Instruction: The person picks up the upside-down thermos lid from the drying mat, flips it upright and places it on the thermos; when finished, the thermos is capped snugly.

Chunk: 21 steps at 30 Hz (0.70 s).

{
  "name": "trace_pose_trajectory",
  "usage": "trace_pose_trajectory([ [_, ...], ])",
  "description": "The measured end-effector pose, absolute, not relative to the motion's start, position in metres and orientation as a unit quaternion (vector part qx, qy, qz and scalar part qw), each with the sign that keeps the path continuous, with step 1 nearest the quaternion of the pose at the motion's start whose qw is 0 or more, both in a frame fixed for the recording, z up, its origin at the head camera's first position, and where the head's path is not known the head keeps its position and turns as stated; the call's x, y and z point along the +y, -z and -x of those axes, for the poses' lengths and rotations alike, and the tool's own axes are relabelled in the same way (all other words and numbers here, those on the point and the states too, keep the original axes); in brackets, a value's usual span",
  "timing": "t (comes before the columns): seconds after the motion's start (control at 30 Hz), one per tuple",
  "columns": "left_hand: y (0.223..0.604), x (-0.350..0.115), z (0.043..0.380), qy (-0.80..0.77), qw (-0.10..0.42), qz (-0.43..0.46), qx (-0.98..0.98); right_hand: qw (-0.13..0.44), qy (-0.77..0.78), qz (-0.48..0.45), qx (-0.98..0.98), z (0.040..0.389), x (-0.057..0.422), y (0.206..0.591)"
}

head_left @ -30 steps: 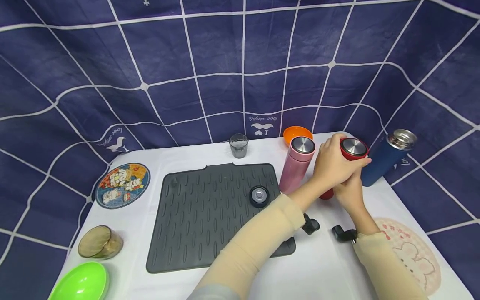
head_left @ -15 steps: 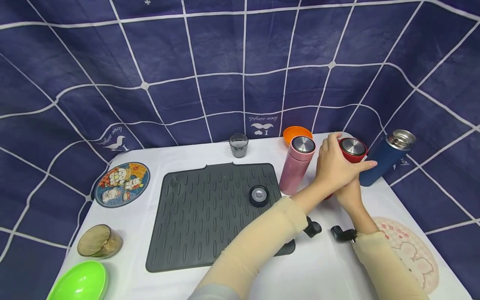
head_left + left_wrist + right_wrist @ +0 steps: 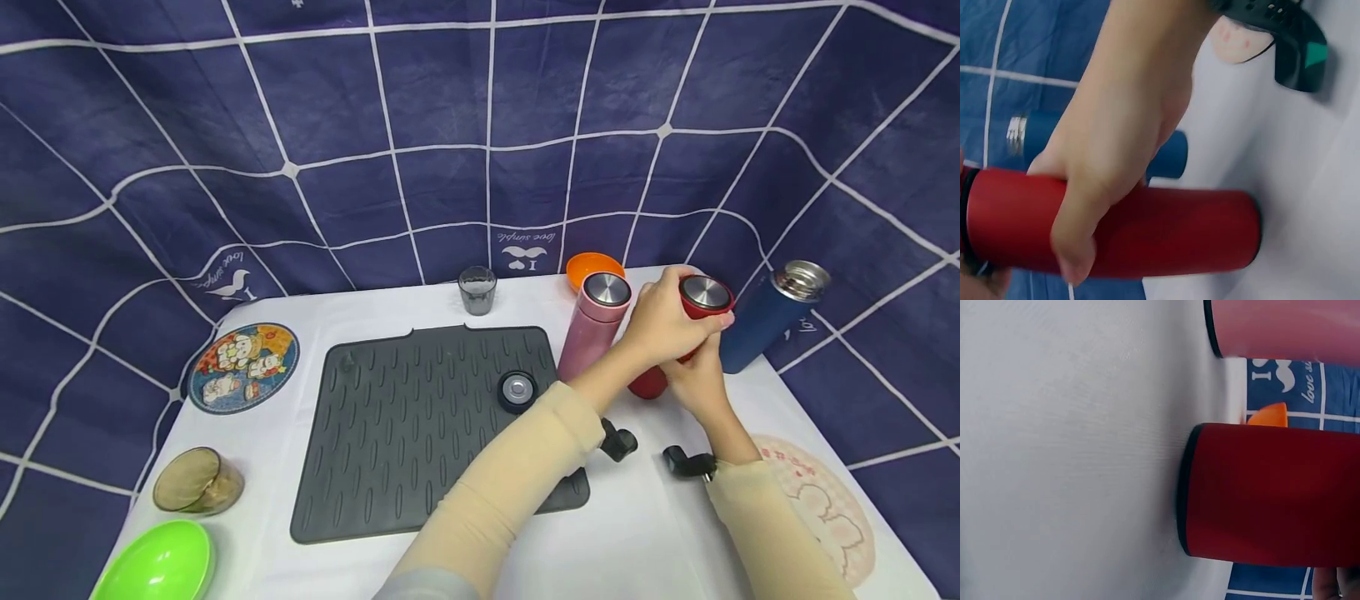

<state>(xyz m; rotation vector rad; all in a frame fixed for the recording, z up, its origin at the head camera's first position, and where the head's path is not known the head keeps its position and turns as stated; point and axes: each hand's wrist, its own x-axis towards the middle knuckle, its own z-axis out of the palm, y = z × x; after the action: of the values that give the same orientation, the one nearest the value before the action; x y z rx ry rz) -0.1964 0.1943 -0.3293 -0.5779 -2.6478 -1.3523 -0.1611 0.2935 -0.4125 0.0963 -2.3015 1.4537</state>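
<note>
Together, left hand [image 3: 663, 323] above, right hand [image 3: 698, 382] below, grip the red bottle [image 3: 1175, 231].

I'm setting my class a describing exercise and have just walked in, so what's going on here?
A person has both hands on a red bottle: the left hand grips it near the top, the right hand holds its body. Its silver-topped lid is on. On one side stands a closed pink bottle, on the other an open blue bottle. A round black cap lies on the gray mat.
</note>
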Motion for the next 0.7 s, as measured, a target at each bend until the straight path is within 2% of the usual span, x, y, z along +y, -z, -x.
trace_pose_trajectory([
  [0.17,0.338,0.206,0.188,0.446,0.115,0.142,-0.876,0.225,-0.504,-0.022,-0.834,0.168,0.302,0.429],
  [0.3,0.343,0.208,0.190,0.427,0.154,0.134,-0.881,0.215,-0.465,0.010,-0.859,0.170,0.306,0.436],
  [0.37,0.343,0.206,0.193,0.418,0.152,0.140,-0.885,0.207,-0.454,0.014,-0.867,0.169,0.308,0.436],
  [0.7,0.337,0.200,0.205,0.415,0.077,0.215,-0.881,0.174,-0.500,-0.033,-0.848,0.170,0.314,0.424],
])
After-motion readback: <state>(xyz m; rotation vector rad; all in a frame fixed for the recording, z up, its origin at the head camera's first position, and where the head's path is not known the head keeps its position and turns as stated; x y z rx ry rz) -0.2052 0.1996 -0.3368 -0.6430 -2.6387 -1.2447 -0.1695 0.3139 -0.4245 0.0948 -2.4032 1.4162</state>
